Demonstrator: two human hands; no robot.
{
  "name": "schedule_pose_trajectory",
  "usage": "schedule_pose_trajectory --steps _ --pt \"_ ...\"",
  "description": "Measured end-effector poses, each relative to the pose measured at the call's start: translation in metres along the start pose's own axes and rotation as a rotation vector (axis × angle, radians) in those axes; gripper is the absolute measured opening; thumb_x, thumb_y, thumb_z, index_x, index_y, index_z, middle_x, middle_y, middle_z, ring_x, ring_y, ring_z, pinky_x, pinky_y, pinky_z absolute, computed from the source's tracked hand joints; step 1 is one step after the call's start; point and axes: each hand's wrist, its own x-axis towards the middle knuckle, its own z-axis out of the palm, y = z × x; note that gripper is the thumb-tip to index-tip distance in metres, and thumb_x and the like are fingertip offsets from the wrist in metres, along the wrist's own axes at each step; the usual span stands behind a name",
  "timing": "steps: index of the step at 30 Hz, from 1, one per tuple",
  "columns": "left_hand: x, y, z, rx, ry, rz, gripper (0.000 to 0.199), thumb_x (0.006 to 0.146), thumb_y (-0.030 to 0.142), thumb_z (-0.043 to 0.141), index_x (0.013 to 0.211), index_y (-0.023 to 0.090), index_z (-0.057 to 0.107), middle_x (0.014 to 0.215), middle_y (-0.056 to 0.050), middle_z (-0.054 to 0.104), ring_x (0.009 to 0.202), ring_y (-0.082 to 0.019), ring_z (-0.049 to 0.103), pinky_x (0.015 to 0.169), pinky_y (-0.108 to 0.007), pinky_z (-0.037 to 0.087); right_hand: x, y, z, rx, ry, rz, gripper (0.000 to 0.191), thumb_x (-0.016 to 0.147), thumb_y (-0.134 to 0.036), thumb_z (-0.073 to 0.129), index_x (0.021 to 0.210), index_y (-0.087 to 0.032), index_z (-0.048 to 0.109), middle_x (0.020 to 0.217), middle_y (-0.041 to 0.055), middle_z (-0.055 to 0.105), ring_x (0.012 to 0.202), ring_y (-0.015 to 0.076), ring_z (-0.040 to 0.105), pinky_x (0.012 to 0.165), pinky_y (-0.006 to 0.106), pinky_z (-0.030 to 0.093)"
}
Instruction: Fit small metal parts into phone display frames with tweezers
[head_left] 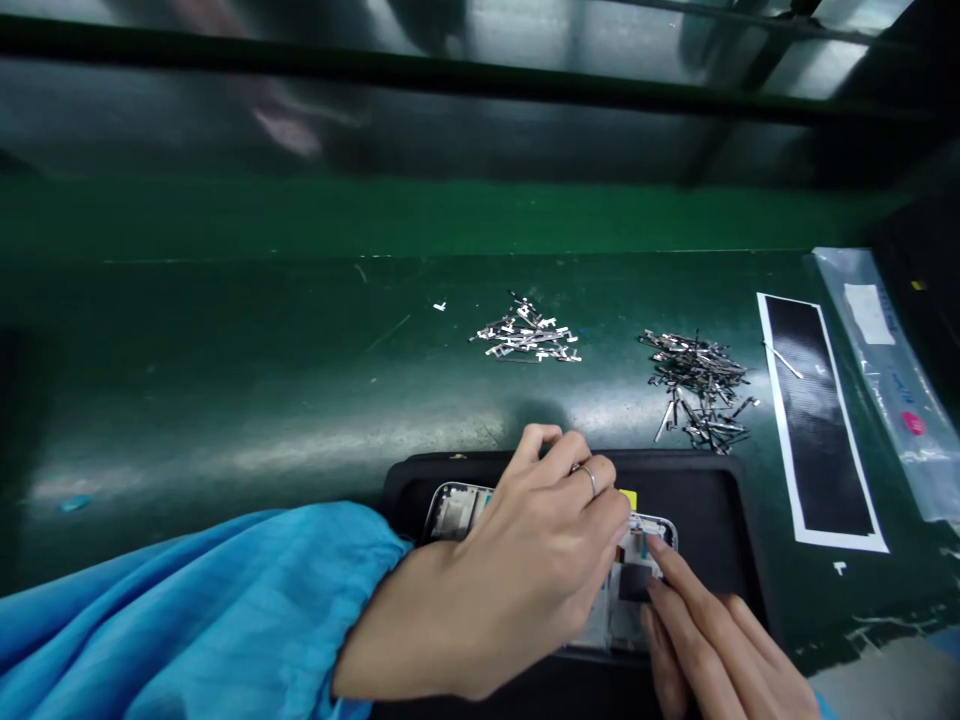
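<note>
Near me, the right hand (720, 640) rests its fingertips on the phone-like frame (624, 622), and the left hand (544, 545) curls over it; whether either pinches anything, I can't tell. Lying in the black tray (694, 492), the frame looks light, stiff, delicate inside; its rim seems the safest hold. Small strips (697, 375) are heaped beyond.

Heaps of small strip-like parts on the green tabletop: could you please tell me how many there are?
2: one heap lies beyond the left hand; the other heap, larger and darker, lies farther right, beside the white-edged black sheet.
</note>
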Motion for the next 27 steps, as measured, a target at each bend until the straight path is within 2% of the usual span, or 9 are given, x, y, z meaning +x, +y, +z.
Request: schedule_pose_trajectory --steps 3,6,9,11,13,16,20,24,27 --pt "-0.001 -0.001 0.001 -0.012 0.029 0.005 0.028 0.084 0.009 0.034 0.067 0.013 0.055 0.069 -0.005 0.049 0.069 -0.018 0.038 0.069 -0.036 0.031 -0.004 -0.005 0.013 0.001 0.172 0.062 0.022 0.085 -0.015 0.039 0.083 -0.015 0.061 0.090 0.0115 0.065 0.057 0.0169 0.063 0.048 0.025 0.044" --pt "-0.003 -0.002 0.002 -0.029 0.054 0.018 0.027 0.084 0.008 0.035 0.066 0.013 0.054 0.068 -0.004 0.049 0.067 -0.017 0.037 0.069 -0.036 0.031 -0.004 -0.006 0.015 -0.012 0.230 0.087 0.017 0.082 -0.014 0.042 0.084 -0.016 0.059 0.085 0.0105 0.067 0.053 0.0170 0.062 0.045 0.026 0.043" --pt "-0.004 0.000 -0.001 -0.100 0.045 0.023 0.027 0.086 0.010 0.035 0.068 0.012 0.055 0.066 -0.003 0.049 0.066 -0.016 0.037 0.070 -0.036 0.031 -0.002 0.001 0.005 0.006 0.109 0.093 0.014 0.080 -0.013 0.048 0.090 -0.014 0.057 0.080 0.0098 0.067 0.062 0.0190 0.064 0.053 0.025 0.048" --pt "-0.004 0.001 -0.004 -0.157 0.027 0.020 0.026 0.087 0.010 0.034 0.072 0.013 0.055 0.067 -0.003 0.049 0.066 -0.015 0.038 0.070 -0.035 0.031 -0.002 0.008 -0.003 0.028 -0.017 0.059 0.019 0.080 -0.015 0.049 0.096 -0.010 0.057 0.085 0.0113 0.066 0.070 0.0196 0.065 0.058 0.024 0.050" --pt "-0.003 0.002 -0.005 -0.199 0.020 0.025 0.025 0.087 0.011 0.034 0.073 0.012 0.055 0.069 -0.003 0.051 0.066 -0.015 0.039 0.069 -0.034 0.031 -0.003 0.014 -0.008 0.033 -0.083 0.036 0.023 0.081 -0.018 0.051 0.100 -0.006 0.056 0.090 0.0118 0.065 0.074 0.0192 0.064 0.061 0.023 0.052" --pt "-0.003 0.002 -0.002 -0.223 0.032 0.059 0.026 0.087 0.010 0.034 0.072 0.012 0.055 0.070 -0.003 0.053 0.067 -0.015 0.040 0.070 -0.033 0.031 0.000 0.018 -0.009 0.051 -0.075 0.045 0.022 0.081 -0.017 0.051 0.100 -0.006 0.055 0.090 0.0100 0.065 0.075 0.0175 0.064 0.064 0.021 0.052" --pt "-0.004 0.004 0.001 -0.243 0.039 0.072 0.025 0.087 0.011 0.035 0.072 0.013 0.055 0.069 -0.002 0.052 0.067 -0.014 0.041 0.070 -0.032 0.032 0.007 0.012 -0.010 0.180 -0.077 0.085 0.016 0.080 -0.010 0.049 0.095 -0.011 0.055 0.082 0.0075 0.065 0.074 0.0151 0.063 0.069 0.020 0.051" --pt "-0.005 0.004 -0.004 -0.309 -0.067 -0.013 0.022 0.086 0.012 0.041 0.069 0.016 0.055 0.067 0.000 0.053 0.068 -0.014 0.042 0.078 -0.033 0.032 0.011 0.007 -0.014 0.250 -0.050 0.218 0.013 0.085 -0.013 0.042 0.093 -0.014 0.052 0.076 0.0056 0.062 0.072 0.0131 0.062 0.067 0.018 0.050" --pt "-0.002 0.002 -0.009 -0.347 -0.119 -0.040 0.019 0.085 0.013 0.045 0.071 0.017 0.057 0.072 0.000 0.057 0.071 -0.015 0.045 0.080 -0.033 0.031 0.009 0.010 -0.016 0.262 -0.079 0.154 0.015 0.086 -0.013 0.041 0.095 -0.012 0.052 0.077 0.0072 0.062 0.076 0.0134 0.062 0.070 0.017 0.050"
